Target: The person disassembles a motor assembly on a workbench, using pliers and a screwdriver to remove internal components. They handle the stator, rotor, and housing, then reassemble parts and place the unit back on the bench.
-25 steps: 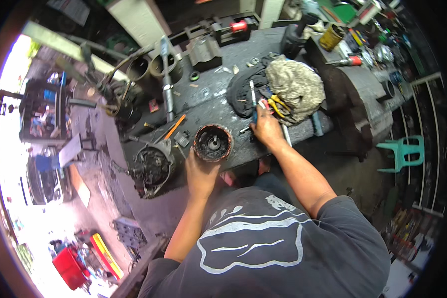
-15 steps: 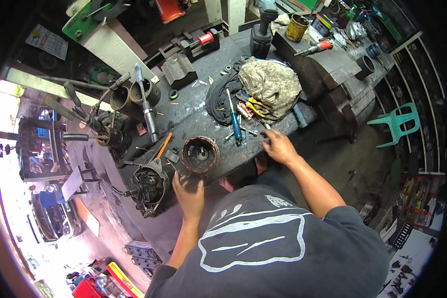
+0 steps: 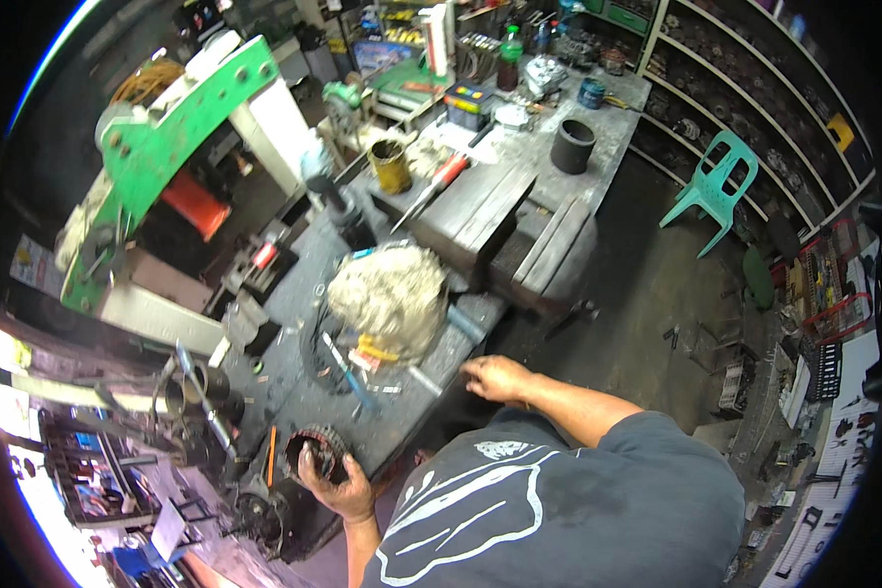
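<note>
My left hand [image 3: 341, 488] is at the near rim of a round motor housing [image 3: 335, 446], its fingers over the opening and the thumb held apart. The housing has a reddish-brown inner ring; part of it is hidden behind the fingers. Beside the bench's near edge hovers my right hand [image 3: 498, 379], fingers loosely bent and apart, with nothing visible in it. Close to it lie a short metal rod [image 3: 424, 380] and a blue-handled screwdriver [image 3: 351, 374]. Behind these is a crumpled beige cloth [image 3: 387, 294]. Left of the housing are an orange stick [image 3: 271, 456] and a dark, opened machine part [image 3: 262, 514].
A large bench vise [image 3: 480, 216] juts over the bench's edge on the right. Past it stand a yellow can [image 3: 390, 171] and a black cylinder [image 3: 572, 147]. A green plastic chair [image 3: 710, 191] is on the floor. A green press frame [image 3: 181, 162] rises at far left.
My view has swung right, so the bench appears lower and further left. My left hand has come over the housing's opening. The right hand's fingers are more bent.
</note>
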Demonstrator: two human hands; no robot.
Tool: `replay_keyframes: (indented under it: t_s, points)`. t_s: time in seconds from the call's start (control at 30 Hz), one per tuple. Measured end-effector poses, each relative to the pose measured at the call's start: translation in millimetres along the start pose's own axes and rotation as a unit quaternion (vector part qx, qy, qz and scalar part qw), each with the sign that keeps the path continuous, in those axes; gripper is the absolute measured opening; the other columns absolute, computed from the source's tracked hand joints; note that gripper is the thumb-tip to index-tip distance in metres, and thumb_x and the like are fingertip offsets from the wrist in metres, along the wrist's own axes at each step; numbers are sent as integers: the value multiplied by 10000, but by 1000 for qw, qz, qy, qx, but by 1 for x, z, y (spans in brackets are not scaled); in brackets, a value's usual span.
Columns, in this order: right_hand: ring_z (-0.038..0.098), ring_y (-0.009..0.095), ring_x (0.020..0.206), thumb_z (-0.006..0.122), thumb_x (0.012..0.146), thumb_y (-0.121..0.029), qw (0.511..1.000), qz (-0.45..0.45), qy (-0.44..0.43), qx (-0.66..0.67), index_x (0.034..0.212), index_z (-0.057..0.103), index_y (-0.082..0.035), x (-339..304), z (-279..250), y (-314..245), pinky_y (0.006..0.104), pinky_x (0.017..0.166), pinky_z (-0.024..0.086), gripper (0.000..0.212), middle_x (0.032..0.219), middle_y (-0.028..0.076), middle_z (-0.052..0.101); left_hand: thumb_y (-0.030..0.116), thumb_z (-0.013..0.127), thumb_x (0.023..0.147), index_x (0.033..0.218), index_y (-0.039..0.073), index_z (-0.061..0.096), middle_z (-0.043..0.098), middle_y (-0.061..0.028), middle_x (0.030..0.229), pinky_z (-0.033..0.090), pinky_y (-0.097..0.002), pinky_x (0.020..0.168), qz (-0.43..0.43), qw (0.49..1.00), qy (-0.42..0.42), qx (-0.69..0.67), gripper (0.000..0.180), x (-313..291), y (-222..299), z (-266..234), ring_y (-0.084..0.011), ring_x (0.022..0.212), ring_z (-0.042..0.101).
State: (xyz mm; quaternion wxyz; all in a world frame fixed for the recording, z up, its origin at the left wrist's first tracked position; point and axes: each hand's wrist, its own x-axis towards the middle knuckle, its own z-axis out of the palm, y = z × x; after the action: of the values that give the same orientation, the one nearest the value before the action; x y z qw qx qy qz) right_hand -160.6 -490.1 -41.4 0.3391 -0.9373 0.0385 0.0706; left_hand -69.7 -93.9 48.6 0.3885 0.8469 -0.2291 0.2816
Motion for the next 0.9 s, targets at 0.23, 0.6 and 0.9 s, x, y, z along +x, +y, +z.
replay_keyframes:
  t_s: [0.23, 0.6, 0.9]
  points:
    - [731, 431, 1240, 753, 1029, -372, 981, 43, -185, 21, 1418, 708, -75, -74, -56, 141, 525, 1063, 578, 491, 1296, 224, 780, 74, 798, 916, 1555, 6, 526, 614, -239, 1507, 567, -495, 1095, -45, 997, -9, -60, 698, 4, 106, 105, -427, 1358, 615]
    - [665, 366, 1428, 781, 1011, -381, 857, 516, 0, -5, 1490, 709, -42, -214, -118, 369, 448, 1207, 528, 592, 1502, 213, 718, 14, 833, 850, 1515, 46, 575, 683, -217, 1382, 579, -472, 1036, 8, 993, -74, -91, 715, 24, 174, 172, -385, 1200, 696]
    - [672, 382, 1410, 815, 992, -393, 916, 391, -94, 7, 1490, 701, -40, -207, -187, 407, 456, 1198, 526, 621, 1484, 213, 729, -9, 803, 941, 1494, 34, 606, 813, -141, 1116, 636, -382, 825, -58, 982, -123, -131, 588, -15, 218, 217, -251, 874, 783]
